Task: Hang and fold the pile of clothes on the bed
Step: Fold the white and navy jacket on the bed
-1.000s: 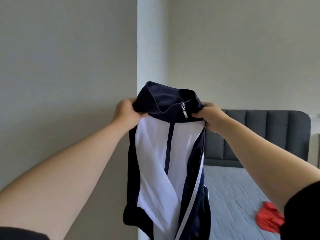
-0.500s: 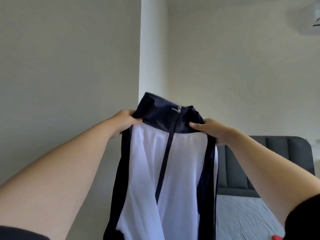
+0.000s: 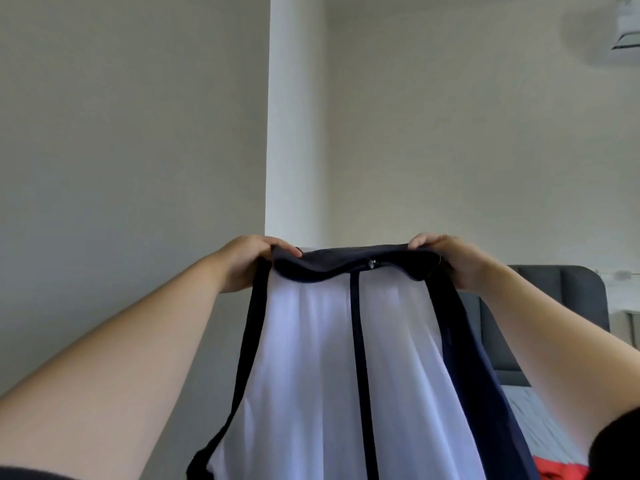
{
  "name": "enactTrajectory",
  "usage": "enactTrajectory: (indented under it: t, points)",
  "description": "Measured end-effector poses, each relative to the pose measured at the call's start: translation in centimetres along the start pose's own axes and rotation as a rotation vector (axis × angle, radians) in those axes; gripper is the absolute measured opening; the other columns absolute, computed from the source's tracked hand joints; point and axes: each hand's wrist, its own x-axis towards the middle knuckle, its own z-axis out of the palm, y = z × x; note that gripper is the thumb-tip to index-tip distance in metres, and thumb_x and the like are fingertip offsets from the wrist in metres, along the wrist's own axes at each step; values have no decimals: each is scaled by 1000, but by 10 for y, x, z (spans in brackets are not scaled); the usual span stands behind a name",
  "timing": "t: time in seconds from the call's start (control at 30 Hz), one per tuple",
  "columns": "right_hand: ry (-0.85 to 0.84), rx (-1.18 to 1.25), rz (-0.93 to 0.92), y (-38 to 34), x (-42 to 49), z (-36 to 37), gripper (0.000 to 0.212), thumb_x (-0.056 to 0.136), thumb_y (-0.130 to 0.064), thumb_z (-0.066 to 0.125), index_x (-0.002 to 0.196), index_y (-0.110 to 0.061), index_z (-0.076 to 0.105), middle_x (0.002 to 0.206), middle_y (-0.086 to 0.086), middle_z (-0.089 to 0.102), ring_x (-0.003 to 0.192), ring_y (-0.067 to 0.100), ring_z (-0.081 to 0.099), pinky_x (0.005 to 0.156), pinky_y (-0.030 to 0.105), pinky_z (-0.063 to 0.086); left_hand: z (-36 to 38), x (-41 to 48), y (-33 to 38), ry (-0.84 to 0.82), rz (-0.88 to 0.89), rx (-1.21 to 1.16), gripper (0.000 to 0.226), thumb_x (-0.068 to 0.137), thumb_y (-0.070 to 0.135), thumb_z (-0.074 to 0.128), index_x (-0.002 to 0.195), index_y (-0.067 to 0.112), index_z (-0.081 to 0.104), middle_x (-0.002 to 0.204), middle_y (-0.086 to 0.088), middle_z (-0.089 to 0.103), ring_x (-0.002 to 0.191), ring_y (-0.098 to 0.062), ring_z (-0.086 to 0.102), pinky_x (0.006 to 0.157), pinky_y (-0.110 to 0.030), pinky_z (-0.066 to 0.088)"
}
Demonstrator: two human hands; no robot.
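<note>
A navy and white zip jacket [image 3: 311,358] hangs in front of me, held up by its dark collar. My left hand [image 3: 249,261] grips the collar's left end. My right hand [image 3: 446,259] grips the collar's right end. The collar is stretched wide between both hands, with the zip pull [image 3: 372,264] at its middle. White lining faces me, split by a dark zip strip. The jacket's lower part runs out of the frame. A red garment [image 3: 561,471] lies on the bed at the bottom right.
A grey bed [image 3: 540,427] with a dark padded headboard [image 3: 568,306] stands at the right. A white wall corner [image 3: 294,116] rises straight ahead. An air conditioner [image 3: 627,26] hangs at the top right.
Both hands have moved apart and stretched the collar flat and wide. The view has tilted upward, so less of the bed shows.
</note>
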Motion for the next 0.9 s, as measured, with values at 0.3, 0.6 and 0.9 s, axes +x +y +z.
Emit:
enactTrajectory:
  t: [0.3, 0.6, 0.9]
  points:
    - [142, -930, 57, 20, 3, 16, 24, 79, 0, 70, 91, -18, 61, 88, 2, 54, 79, 16, 51, 66, 27, 44, 24, 10, -16, 14, -106, 830, 27, 76, 12, 76, 92, 22, 57, 88, 2, 57, 73, -11, 52, 59, -21, 38]
    - [583, -713, -19, 3, 8, 29, 17, 85, -18, 69, 77, -5, 61, 67, 5, 54, 58, 17, 50, 48, 25, 37, 29, 28, -5, 712, 77, 849, 21, 87, 26, 66, 98, 9, 60, 96, -8, 61, 89, -31, 56, 73, -32, 42]
    - [741, -1081, -140, 12, -32, 34, 17, 97, -26, 48, 99, -9, 48, 81, 5, 52, 73, 28, 48, 58, 32, 34, 34, -13, -4, 553, 782, 1649, 28, 75, 14, 80, 75, 1, 56, 42, -9, 48, 30, -25, 43, 42, -24, 31]
